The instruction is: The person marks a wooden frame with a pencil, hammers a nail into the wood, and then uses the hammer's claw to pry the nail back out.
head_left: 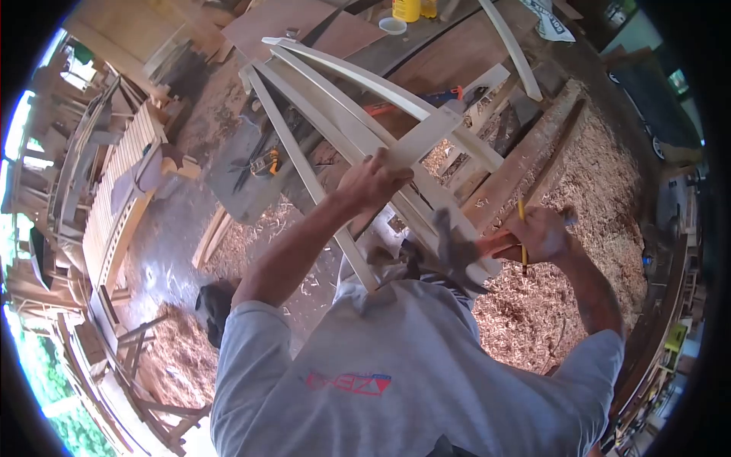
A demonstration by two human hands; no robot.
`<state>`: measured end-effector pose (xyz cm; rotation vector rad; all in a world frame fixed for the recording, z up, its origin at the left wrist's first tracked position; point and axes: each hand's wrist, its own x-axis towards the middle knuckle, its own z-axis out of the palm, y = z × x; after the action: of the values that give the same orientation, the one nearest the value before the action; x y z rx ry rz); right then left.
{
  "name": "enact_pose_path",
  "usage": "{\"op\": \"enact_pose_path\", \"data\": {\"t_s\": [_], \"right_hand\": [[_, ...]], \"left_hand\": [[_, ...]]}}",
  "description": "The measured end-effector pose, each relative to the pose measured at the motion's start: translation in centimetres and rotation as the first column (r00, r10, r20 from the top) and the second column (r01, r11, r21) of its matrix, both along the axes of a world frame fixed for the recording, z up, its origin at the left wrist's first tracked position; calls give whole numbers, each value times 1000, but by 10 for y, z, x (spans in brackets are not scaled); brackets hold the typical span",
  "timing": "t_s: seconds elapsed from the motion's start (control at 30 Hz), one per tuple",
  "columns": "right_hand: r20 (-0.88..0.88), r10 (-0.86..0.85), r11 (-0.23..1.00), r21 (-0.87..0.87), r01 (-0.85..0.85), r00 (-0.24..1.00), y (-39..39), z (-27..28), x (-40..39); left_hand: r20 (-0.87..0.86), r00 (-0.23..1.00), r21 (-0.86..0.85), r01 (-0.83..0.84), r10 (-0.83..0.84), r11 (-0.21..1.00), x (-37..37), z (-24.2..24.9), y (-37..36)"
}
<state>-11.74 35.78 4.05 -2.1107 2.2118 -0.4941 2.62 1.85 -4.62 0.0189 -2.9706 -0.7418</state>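
Observation:
My left hand is closed on the near end of a short pale board, which lies across several long, narrow wooden strips. In my right hand is the orange-brown handle of a hammer, with a yellow pencil held upright between the fingers. The dark hammer head is blurred and hangs over the near ends of the strips, close to my shirt. The strips fan out from their far ends toward my body.
Wood shavings are heaped at the right. Orange-handled pliers lie left of the strips. A yellow container and a white cup stand at the back. A slatted wooden piece is at the left.

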Motion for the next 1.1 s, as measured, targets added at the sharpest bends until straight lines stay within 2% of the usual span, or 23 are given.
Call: {"op": "enact_pose_path", "data": {"t_s": [0.03,0.07,0.1,0.13,0.2,0.33,0.43,0.5,0.53,0.6,0.63,0.7,0.83,0.9,1.03,1.1], "right_hand": [[-101,131,991,-5,-133,986,-12,5,-8],[-199,256,965,-1,-262,946,-21,9,-16],[-247,279,960,109,-259,928,-25,12,-23],[-234,278,960,113,-258,932,-28,11,-33],[-422,369,919,299,-258,828,-31,8,-55],[-274,420,895,284,-344,866,-47,17,-88],[-204,530,834,300,-463,823,-65,20,-94],[-215,643,757,321,-569,735,-78,17,-95],[-210,647,753,323,-573,733,-83,14,-94],[-282,563,818,321,-477,777,-91,6,-93],[-280,570,813,325,-483,772,-96,3,-93],[-210,475,873,238,-426,855,-105,-3,-94],[-276,552,825,321,-466,787,-110,10,-97],[-197,705,691,407,-597,682,-113,21,-98],[-265,694,709,411,-573,670,-121,2,-105],[-284,618,778,356,-518,733,-128,-2,-104]], "left_hand": [[-60,998,-17,24,-25,1000,-2,-1,3],[-46,999,-9,17,-18,1000,0,-2,5],[-11,1000,-22,-12,11,1000,2,7,9],[22,999,-37,-34,34,999,2,15,11],[44,998,-15,-38,38,999,1,15,13],[95,991,24,-93,90,995,4,25,18],[45,995,43,-87,85,995,5,21,17],[37,996,35,-85,84,996,6,20,18],[10,997,29,-79,79,996,6,21,18],[-18,997,27,-79,79,997,5,21,17],[8,996,37,-85,85,996,5,21,17],[35,994,50,-104,102,993,5,21,18],[-29,994,30,-100,101,995,5,15,18],[-78,993,28,-91,93,995,3,13,17],[-30,995,52,-92,94,994,5,15,18],[-46,993,67,-101,104,993,5,16,17]]}}
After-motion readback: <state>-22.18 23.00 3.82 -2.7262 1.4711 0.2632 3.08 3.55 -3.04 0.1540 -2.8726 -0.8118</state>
